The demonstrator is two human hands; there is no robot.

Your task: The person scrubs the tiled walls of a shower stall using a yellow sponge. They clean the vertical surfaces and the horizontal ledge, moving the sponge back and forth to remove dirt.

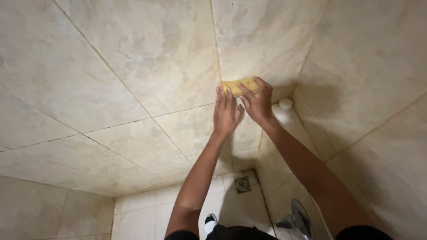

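Note:
A yellow sponge [238, 84] is pressed against the beige tiled wall [155, 66], close to a vertical grout line. My right hand [257, 103] grips it, fingers curled over its right end. Flat on the tile just left of the sponge lies my left hand [226, 112], fingers together and fingertips touching the sponge's left end. Both forearms reach up from the bottom of the view.
The walls meet in a corner at the right, where a small white round fitting [285, 103] sticks out. Below are white floor tiles with a square metal drain [242, 184], a chrome tap fitting [296, 219], and a foot in a black and white shoe [211, 223].

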